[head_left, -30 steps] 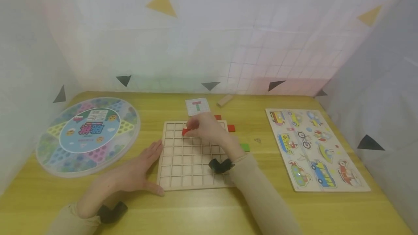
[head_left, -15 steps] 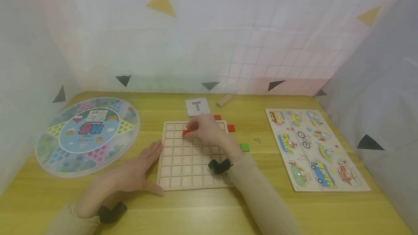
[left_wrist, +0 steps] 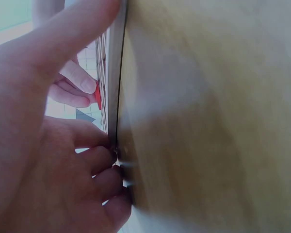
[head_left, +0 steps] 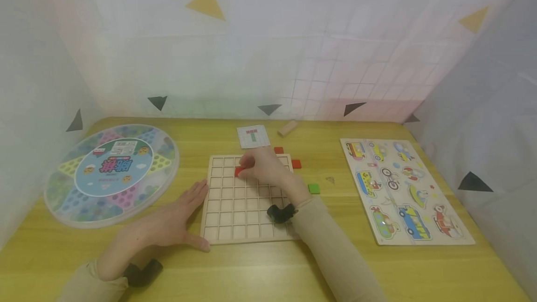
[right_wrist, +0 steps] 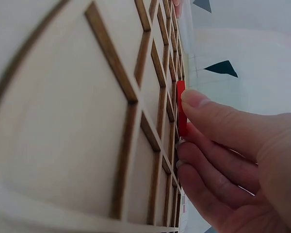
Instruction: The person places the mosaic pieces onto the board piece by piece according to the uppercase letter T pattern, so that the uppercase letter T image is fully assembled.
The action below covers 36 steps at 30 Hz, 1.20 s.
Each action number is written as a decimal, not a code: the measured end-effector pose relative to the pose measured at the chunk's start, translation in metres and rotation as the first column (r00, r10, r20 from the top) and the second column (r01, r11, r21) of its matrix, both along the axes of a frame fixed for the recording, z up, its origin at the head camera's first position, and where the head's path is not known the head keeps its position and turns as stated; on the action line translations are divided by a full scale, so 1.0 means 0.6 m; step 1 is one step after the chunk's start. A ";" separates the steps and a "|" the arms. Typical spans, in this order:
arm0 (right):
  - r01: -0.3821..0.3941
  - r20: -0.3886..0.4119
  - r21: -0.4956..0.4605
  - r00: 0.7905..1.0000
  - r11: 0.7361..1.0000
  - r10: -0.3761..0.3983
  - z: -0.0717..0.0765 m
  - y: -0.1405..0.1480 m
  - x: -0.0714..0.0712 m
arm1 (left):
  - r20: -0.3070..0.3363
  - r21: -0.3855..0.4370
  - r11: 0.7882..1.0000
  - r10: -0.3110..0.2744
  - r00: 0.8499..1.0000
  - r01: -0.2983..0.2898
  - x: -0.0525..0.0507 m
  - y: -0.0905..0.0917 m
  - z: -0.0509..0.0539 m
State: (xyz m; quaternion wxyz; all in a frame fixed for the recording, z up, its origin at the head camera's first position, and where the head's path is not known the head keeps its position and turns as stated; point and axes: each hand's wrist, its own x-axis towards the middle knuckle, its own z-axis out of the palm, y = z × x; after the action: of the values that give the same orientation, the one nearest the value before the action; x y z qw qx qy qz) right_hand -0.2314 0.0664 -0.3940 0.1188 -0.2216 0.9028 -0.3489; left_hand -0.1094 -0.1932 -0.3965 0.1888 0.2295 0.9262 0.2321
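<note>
My right hand [head_left: 268, 168] pinches a small red square tile [head_left: 238, 172] between thumb and fingers. In the right wrist view the red tile [right_wrist: 181, 108] stands at the surface of a wooden grid board [head_left: 227, 219], its far-left part; whether it sits inside a cell I cannot tell. The board has square cells divided by thin raised strips. My left hand [head_left: 172, 223] rests along the board's left edge, fingers stretched at the side and thumb by the near corner. In the left wrist view its fingers [left_wrist: 111, 184] touch the board's side.
Beyond the board lie a pattern card [head_left: 253, 137] with a red-and-green T and a wooden block [head_left: 287, 128]. Two red tiles [head_left: 296, 164] and a green tile [head_left: 313, 188] lie around its right side. A round game board [head_left: 113, 176] stands left, a vehicle puzzle [head_left: 404, 192] right.
The red tile in my right hand has shifted very slightly toward me and to the right over the grid. My left hand stays in place at the board's edge.
</note>
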 end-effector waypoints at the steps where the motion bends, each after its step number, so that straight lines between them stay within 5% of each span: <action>1: -0.003 -0.005 0.001 1.000 1.000 0.003 0.000 0.000 0.000 | 0.001 0.002 1.000 0.000 1.000 0.000 0.000 0.000 0.000; 36: -0.023 -0.084 0.022 0.996 0.999 0.025 -0.009 -0.003 -0.001 | -0.005 0.001 1.000 -0.003 1.000 0.003 -0.001 0.001 -0.001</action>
State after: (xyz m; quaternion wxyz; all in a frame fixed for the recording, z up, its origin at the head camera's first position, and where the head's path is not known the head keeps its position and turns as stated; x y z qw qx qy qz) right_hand -0.2318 0.0647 -0.3996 0.0871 -0.2457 0.9079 -0.3283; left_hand -0.1099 -0.1929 -0.3972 0.1868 0.2318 0.9261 0.2319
